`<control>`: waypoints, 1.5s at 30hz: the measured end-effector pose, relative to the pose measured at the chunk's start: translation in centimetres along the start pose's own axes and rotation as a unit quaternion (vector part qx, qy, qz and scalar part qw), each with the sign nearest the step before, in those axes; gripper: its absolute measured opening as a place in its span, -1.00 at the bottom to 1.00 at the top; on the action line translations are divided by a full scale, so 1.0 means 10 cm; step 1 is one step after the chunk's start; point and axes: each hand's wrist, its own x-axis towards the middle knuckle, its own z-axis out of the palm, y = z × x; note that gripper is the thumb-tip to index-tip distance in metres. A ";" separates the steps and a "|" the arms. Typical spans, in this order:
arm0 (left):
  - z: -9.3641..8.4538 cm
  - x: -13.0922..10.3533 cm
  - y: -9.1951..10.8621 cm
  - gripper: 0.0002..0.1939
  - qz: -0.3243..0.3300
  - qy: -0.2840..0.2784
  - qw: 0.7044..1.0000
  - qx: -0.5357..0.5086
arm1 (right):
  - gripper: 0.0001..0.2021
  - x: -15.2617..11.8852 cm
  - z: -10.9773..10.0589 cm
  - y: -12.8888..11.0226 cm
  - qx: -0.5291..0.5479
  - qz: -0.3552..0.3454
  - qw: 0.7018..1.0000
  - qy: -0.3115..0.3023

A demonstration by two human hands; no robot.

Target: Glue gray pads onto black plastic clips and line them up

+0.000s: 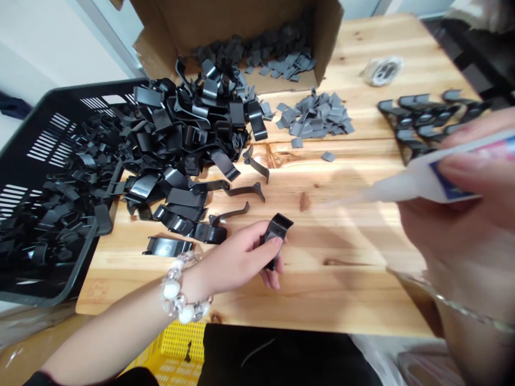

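Observation:
My left hand grips a black curved plastic clip between thumb and fingers, low over the front middle of the table. In my right hand, smeared by motion, is a white glue bottle with a blue and pink label. Its long thin nozzle points left and stays apart from the clip. A large heap of similar black clips lies to the left of my hands. Behind them, small grey pads form a loose pile on the wood, with one pad lying separately in front.
A black crate full of dark parts stands at the left. An open cardboard box with grey pads sits at the back. A tape roll and rows of black clips lie at the right. Below the table is a yellow basket.

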 end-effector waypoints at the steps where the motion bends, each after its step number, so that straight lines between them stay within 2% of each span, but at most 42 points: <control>1: 0.00 0.00 0.00 -0.81 0.003 0.002 1.000 -0.001 | -0.87 0.02 0.00 0.01 0.035 0.002 0.999 -0.003; 4: -0.01 0.00 0.01 -0.83 0.018 0.013 1.000 -0.016 | -0.95 0.06 0.02 0.04 0.119 0.024 0.992 -0.016; 8: -0.02 -0.01 0.03 -0.82 0.038 0.038 0.998 -0.043 | -0.90 0.07 0.06 0.07 0.187 0.094 0.977 -0.045; 11: -0.01 0.00 0.04 -0.84 0.040 0.051 0.995 -0.081 | -0.88 0.03 0.08 0.12 0.169 0.157 0.965 -0.123; 15: 0.01 0.01 0.06 -0.82 0.044 0.051 0.991 -0.115 | -0.79 -0.04 0.15 0.20 0.173 0.231 0.930 -0.228; 18: 0.01 0.03 0.05 -0.79 0.053 0.046 0.991 -0.113 | -0.73 -0.09 0.22 0.26 0.133 0.229 0.921 -0.287; 22: -0.01 0.06 -0.01 -0.78 0.071 0.028 0.993 -0.085 | -0.81 -0.18 0.30 0.34 -0.012 0.188 0.926 -0.326; 26: -0.03 0.07 -0.06 -0.77 0.094 0.009 0.994 -0.059 | -0.86 -0.28 0.35 0.37 -0.080 0.146 0.913 -0.373; 30: -0.03 0.07 -0.05 -0.81 0.096 0.007 0.994 -0.049 | -0.82 -0.31 0.36 0.33 -0.138 0.051 0.922 -0.359; 33: -0.02 0.05 -0.01 -0.82 0.094 0.006 0.995 -0.037 | -0.87 -0.28 0.34 0.29 -0.157 0.014 0.945 -0.287; 36: 0.01 0.01 0.03 -0.82 0.091 0.009 0.996 0.010 | -0.85 -0.24 0.32 0.27 -0.132 0.066 0.963 -0.224; 40: 0.02 -0.03 0.03 -0.83 0.102 0.001 0.993 0.061 | -0.79 -0.23 0.32 0.25 -0.092 0.156 0.949 -0.258; 45: 0.02 -0.04 0.00 -0.79 0.111 -0.004 0.991 0.079 | -0.83 -0.25 0.34 0.23 -0.107 0.143 0.943 -0.281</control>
